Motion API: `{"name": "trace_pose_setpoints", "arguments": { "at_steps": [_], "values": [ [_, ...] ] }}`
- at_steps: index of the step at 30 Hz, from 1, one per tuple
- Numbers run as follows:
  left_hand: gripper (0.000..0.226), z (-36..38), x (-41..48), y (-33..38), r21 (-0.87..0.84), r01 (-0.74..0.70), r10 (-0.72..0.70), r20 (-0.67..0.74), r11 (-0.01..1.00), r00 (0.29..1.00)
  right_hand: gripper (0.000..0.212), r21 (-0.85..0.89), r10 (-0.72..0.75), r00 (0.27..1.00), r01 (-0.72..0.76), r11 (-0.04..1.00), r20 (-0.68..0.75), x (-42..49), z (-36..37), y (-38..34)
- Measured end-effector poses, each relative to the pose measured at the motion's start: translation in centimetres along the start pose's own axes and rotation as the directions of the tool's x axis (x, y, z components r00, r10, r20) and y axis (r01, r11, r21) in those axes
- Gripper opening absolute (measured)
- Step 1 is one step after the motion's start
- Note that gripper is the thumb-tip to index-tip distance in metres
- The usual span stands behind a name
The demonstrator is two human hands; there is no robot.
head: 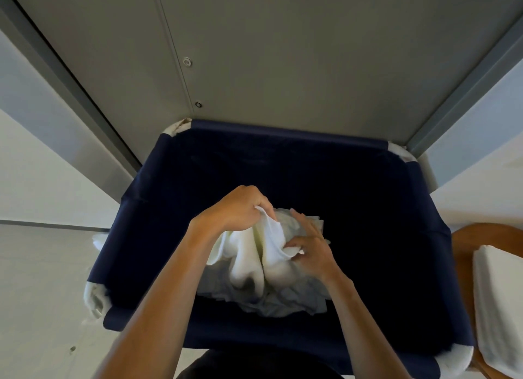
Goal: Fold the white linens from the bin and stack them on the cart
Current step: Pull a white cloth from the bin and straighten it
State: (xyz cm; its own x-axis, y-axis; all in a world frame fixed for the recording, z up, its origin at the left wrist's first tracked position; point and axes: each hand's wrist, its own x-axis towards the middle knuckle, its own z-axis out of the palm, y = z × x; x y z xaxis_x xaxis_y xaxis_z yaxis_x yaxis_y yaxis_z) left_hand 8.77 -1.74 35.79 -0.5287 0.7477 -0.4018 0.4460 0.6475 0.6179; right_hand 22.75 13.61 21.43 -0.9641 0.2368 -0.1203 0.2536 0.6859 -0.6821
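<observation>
A dark navy fabric bin (283,157) fills the middle of the view. Over it hangs a white linen (268,254), bunched and drooping. My left hand (237,208) grips its upper edge from the left, fingers curled round the cloth. My right hand (311,251) pinches a corner of the same linen between thumb and fingers. Several more crumpled white linens (283,302) lie at the bottom of the bin beneath it. A stack of folded white linens (498,308) lies on a wooden cart surface (464,242) at the right edge.
Grey metal doors (254,53) stand right behind the bin. Pale floor (42,279) spreads to the left. The bin's white frame corners (94,296) stick out at its edges.
</observation>
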Motion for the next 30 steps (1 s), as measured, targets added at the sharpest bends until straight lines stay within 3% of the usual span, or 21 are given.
{"name": "trace_pose_setpoints", "arguments": {
  "at_steps": [3, 6, 11, 16, 20, 23, 26, 28, 30],
  "values": [
    [0.057, -0.3, -0.2, 0.4, -0.008, -0.022, 0.022, 0.046, 1.000, 0.999, 0.008, 0.018, -0.025, 0.980, 0.022, 1.000, 0.199, 0.6, -0.1, -1.8],
    [0.058, -0.4, -0.4, 0.5, -0.035, -0.003, 0.006, 0.067, 0.999, 0.998, 0.009, 0.060, -0.093, 0.960, 0.079, 0.995, 0.265, 0.8, 0.5, -3.1],
    [0.057, -0.4, -0.7, 0.0, -0.063, 0.008, -0.005, 0.050, 0.998, 0.999, 0.012, 0.028, -0.112, 0.985, 0.109, 0.994, 0.131, 0.6, 1.6, -4.2],
    [0.058, -0.8, -0.8, -1.6, -0.073, 0.038, -0.045, -0.099, 0.997, 0.994, 0.013, -0.059, -0.022, 0.999, 0.024, 0.998, 0.026, 0.3, 1.7, -3.6],
    [0.049, -1.3, -0.8, -2.9, -0.059, 0.113, -0.122, -0.205, 0.992, 0.971, 0.019, -0.139, 0.068, 0.992, -0.052, 0.989, 0.109, -0.2, 0.8, -2.5],
    [0.037, -1.0, -0.6, -3.3, -0.002, 0.212, -0.199, -0.359, 0.977, 0.912, 0.032, -0.241, 0.142, 0.971, -0.093, 0.966, 0.193, 0.0, -0.1, -2.5],
    [0.024, 0.0, -0.4, -4.2, 0.066, 0.389, -0.316, -0.466, 0.919, 0.826, 0.032, -0.252, 0.113, 0.982, -0.072, 0.965, 0.154, 0.1, -0.9, -2.8],
    [0.022, 0.5, -0.5, -4.7, 0.272, 0.473, -0.328, -0.442, 0.838, 0.835, 0.031, -0.141, 0.112, 0.990, -0.099, 0.985, 0.088, 0.0, -1.6, -3.0],
    [0.032, 1.4, -0.5, -4.3, 0.360, 0.366, -0.262, -0.308, 0.858, 0.915, 0.029, -0.111, 0.058, 0.998, -0.054, 0.992, 0.036, 0.2, -2.2, -3.6]
  ]
}}
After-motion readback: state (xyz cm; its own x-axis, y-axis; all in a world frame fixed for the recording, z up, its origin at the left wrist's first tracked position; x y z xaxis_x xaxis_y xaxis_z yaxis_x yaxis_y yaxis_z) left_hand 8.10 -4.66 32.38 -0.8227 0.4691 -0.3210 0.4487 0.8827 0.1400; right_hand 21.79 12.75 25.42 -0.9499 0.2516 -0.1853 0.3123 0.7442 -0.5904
